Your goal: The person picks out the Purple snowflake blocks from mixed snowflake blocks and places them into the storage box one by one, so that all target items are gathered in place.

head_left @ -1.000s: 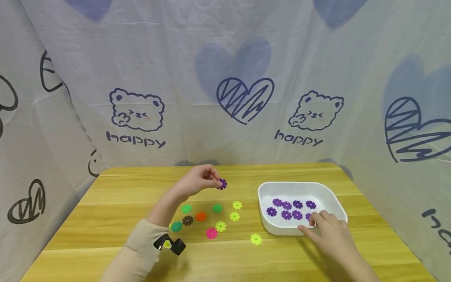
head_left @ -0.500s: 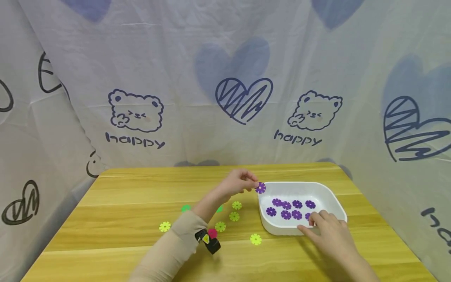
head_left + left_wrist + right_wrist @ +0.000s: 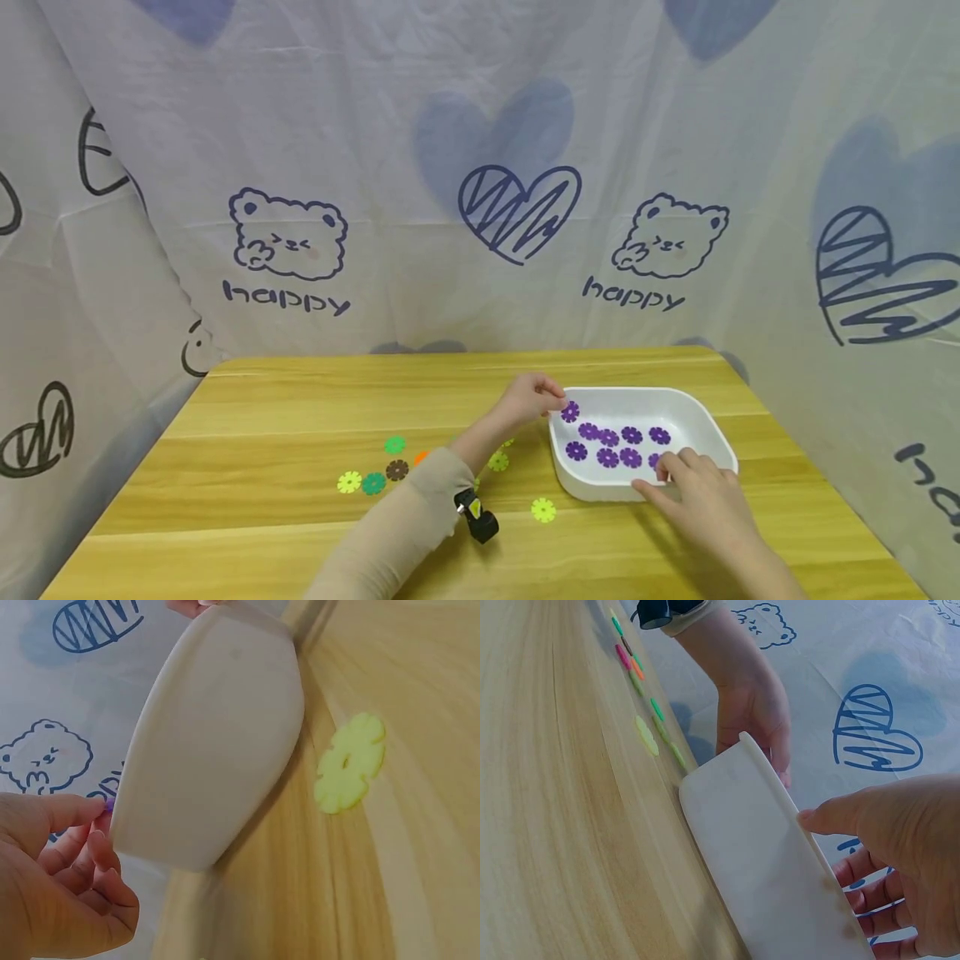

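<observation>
In the head view my left hand (image 3: 531,398) is at the left rim of a white plastic tub (image 3: 716,429). Thumb and forefinger pinch a purple notched disc (image 3: 570,412), held just inside that rim; the left wrist view shows only a sliver of the same purple disc (image 3: 110,805). Several flat purple discs (image 3: 632,435) lie on the tub's floor. My right hand (image 3: 705,496) grips the near rim, with the thumb on the outer edge and the fingers over the inside, as the right wrist view also shows. A purple disc is partly hidden by its fingers.
On the wooden table (image 3: 247,433) left of the tub lie loose discs: yellow (image 3: 543,510), green (image 3: 394,445), teal (image 3: 373,483) and brown (image 3: 397,470). My left forearm covers some others, including most of an orange one (image 3: 422,458). A printed curtain (image 3: 405,325) hangs behind the table.
My left hand has carried the purple disc rightward from above the table's middle to the tub's left rim, then slightly lower. The right hand has stayed on the near rim.
</observation>
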A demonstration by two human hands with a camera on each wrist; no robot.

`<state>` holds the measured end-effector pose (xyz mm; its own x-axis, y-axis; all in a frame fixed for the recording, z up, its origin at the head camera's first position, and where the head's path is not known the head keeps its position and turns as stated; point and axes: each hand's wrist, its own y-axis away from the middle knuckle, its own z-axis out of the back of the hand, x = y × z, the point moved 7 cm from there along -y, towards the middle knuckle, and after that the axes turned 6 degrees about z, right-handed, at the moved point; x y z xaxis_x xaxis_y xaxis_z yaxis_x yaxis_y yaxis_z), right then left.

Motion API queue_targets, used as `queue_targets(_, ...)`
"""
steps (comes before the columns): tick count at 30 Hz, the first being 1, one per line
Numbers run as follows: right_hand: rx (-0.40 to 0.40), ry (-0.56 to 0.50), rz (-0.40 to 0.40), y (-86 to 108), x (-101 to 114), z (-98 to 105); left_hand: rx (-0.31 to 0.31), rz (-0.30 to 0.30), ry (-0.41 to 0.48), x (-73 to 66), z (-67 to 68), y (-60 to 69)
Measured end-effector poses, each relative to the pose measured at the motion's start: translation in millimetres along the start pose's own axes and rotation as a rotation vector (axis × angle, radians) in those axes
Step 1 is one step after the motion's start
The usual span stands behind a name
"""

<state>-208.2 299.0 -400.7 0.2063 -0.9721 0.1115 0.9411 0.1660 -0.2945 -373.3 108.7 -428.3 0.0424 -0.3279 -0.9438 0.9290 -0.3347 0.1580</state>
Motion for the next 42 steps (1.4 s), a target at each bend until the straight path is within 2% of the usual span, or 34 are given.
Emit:
queue_targets(8,0.001,-0.003,0.004,-1.6,3,0,-0.007,-0.023,0.054,3.7,9.3,2.6)
queue_targets(15,0.014,-0.014,0.002,-2.0,5,-1,0.006,-0.026,0.029,1.9,26.7,16.4)
queue_targets(22,0.017,-0.015,0.009,-2.7,5,1,0.057,-0.063,-0.017,-2.8,46.8,43.0)
queue_targets(30,0.041,-0.016,0.014,-5.6,4,0,0.117,-0.088,-0.087,8.8,78.2,80.3)
queue_targets(36,0.037,-0.01,0.019,-5.1,5,1,0.112,-0.074,-0.142,18.3,108.4,110.2)
queue_targets(42,0.052,-0.009,0.011,-5.0,4,2,0.081,-0.075,-0.201,26.4,138.9,135.6)
